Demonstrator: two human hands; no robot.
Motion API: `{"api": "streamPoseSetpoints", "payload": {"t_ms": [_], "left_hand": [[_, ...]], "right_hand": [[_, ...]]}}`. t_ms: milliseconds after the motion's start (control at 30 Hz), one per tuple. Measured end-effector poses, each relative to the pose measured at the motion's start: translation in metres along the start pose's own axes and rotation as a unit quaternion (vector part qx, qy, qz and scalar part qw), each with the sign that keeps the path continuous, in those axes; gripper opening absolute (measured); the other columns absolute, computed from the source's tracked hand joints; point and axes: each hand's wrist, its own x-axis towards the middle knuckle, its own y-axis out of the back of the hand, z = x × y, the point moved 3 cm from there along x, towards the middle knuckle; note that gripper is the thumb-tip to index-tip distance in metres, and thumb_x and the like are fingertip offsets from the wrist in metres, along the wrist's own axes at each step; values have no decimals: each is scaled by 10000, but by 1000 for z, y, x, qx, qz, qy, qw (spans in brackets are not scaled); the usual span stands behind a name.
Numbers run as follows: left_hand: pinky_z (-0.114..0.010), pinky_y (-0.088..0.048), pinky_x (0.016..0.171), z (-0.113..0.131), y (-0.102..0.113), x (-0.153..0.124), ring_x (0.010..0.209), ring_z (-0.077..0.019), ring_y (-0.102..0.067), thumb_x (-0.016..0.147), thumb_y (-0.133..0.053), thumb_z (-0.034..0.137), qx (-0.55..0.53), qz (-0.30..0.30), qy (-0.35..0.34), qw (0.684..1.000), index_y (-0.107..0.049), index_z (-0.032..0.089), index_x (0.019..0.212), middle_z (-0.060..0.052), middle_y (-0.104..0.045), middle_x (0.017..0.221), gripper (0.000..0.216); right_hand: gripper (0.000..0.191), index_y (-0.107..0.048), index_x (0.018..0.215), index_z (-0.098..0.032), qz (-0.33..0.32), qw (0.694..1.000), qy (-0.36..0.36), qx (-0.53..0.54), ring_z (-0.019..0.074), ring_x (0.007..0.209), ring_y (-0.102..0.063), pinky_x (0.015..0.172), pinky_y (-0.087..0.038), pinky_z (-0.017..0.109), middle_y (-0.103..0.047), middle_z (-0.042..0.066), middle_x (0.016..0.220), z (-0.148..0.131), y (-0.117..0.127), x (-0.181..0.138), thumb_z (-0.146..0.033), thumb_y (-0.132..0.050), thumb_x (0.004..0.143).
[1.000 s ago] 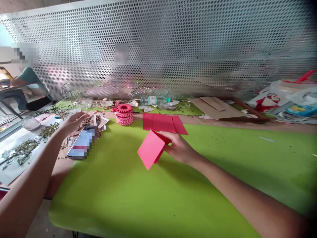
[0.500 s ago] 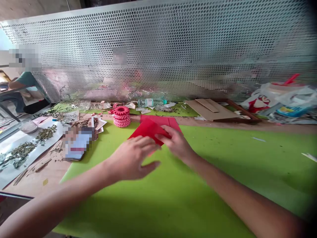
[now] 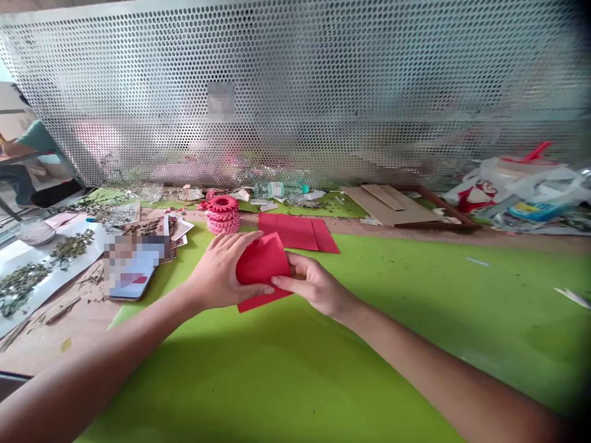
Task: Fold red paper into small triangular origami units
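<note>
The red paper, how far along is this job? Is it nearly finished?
Done already: a stack of pink paper rings with pointy edges stands behind the green mat. In hand: the left hand and right hand hold a folded red paper piece between them. Left: a creased red sheet lies flat at the mat's far edge, not yet picked up. I can't tell how many pieces are needed.

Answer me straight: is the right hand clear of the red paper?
No, the right hand has its fingers against the folded red paper, which the left hand grips from the other side.
</note>
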Motion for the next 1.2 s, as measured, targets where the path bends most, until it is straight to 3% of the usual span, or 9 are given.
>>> {"api": "streamPoseSetpoints", "payload": {"t_ms": [133,233,333,433,533,667,767,1033,1200], "left_hand": [[-386,-508,899,-3,-7,-2,993,-271,-673,763,-721,512,-55,-20,56,997,-517,249,1306,-84,-703,1120,637],[-314,-522,712,-4,-10,-2,796,-232,-699,792,-692,492,-70,-46,87,993,-591,246,1186,-51,-739,971,475],[-276,-482,624,-3,-10,-3,649,-185,-663,839,-650,455,-49,-60,76,994,-668,235,1021,-26,-739,833,286],[-268,-469,625,-1,-10,-4,678,-180,-657,883,-613,398,-20,-48,24,998,-712,229,931,-33,-736,808,202],[-284,-486,685,4,-9,-6,785,-201,-667,923,-571,357,-2,-36,-31,999,-731,232,935,-46,-743,843,204],[-282,-491,683,8,-8,-8,761,-190,-656,934,-571,368,-5,-32,-48,998,-742,239,962,-37,-738,807,216],[-267,-487,667,9,-4,-7,716,-173,-653,937,-571,363,-33,-3,-33,999,-755,225,941,-36,-740,783,231],[-244,-493,574,-19,10,5,674,-179,-674,922,-568,419,-171,39,64,982,-775,170,833,-42,-761,797,335],[-322,-517,813,-27,16,7,934,-230,-684,969,-485,381,-66,116,48,990,-730,169,1027,-75,-753,1004,330]], "right_hand": [[399,-662,1045,-166,7,1000,15,-27,237,942,-683,867,-552,392,-729,81,1036,5,2,2,-421,-759,753],[318,-651,1034,-178,27,991,53,-122,228,933,-672,828,-548,365,-716,75,1033,-1,6,0,-402,-697,812],[185,-625,948,-204,90,944,141,-284,214,856,-649,795,-530,360,-691,58,911,-17,10,-6,-367,-642,861],[195,-599,977,-222,140,883,228,-387,232,882,-638,814,-521,380,-677,68,923,-32,11,-14,-362,-659,856],[239,-613,1077,-222,97,854,266,-436,247,975,-652,869,-514,394,-705,88,1037,-35,5,-17,-358,-649,883],[135,-679,959,-220,65,826,300,-473,221,806,-688,770,-511,381,-751,67,880,-28,0,-16,-307,-578,943],[154,-698,882,-209,88,826,321,-455,198,712,-682,709,-513,352,-749,54,789,-24,1,-14,-291,-583,942],[175,-723,833,-200,146,897,246,-338,177,707,-696,630,-561,284,-750,34,787,-38,24,-8,-337,-638,901],[186,-704,809,-198,171,879,256,-364,174,657,-677,580,-548,286,-737,40,754,-34,32,-5,-325,-617,914]]}}
